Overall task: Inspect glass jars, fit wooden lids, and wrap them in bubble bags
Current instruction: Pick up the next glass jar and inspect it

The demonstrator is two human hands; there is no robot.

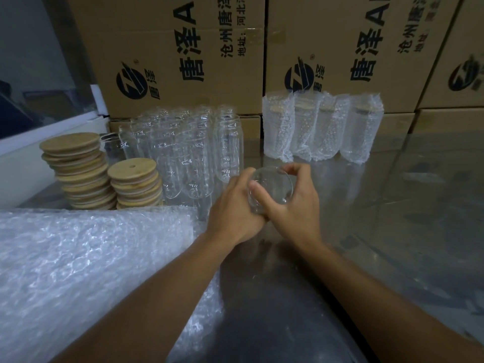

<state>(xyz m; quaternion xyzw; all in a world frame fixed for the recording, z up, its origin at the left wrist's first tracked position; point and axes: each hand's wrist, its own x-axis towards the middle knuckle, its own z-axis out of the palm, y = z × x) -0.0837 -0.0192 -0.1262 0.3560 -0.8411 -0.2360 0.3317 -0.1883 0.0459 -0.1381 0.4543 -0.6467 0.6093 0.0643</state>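
Note:
Both my hands hold one clear glass jar [272,186] tilted over the steel table, its open mouth turned toward me. My left hand [233,208] grips its left side and lower end. My right hand [293,203] curls over the rim, thumb across the near side. Behind it stands a cluster of several empty glass jars [193,153]. Two stacks of round wooden lids [78,169] [135,182] sit to the left. A pile of bubble bags [86,260] lies at the near left. Several wrapped jars [319,129] stand in a row at the back.
Printed cardboard boxes [183,56] are stacked along the back of the steel table [392,218]. A white ledge [52,142] runs along the left side beside the lid stacks.

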